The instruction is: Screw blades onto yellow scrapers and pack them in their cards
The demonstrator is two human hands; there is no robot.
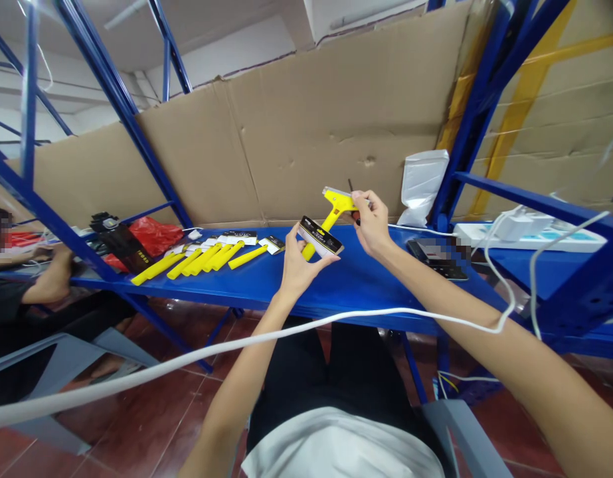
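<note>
I see my left hand [299,259] gripping the yellow scraper [332,214] by its handle above the blue surface [366,282], right hand [370,222] pinching its head at 12 o'clock; a loosened grip could drop it.

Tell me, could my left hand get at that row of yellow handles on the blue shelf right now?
Probably not right away: the left hand is busy gripping the yellow scraper. The path to the yellow handles along the blue shelf looks open.
</note>
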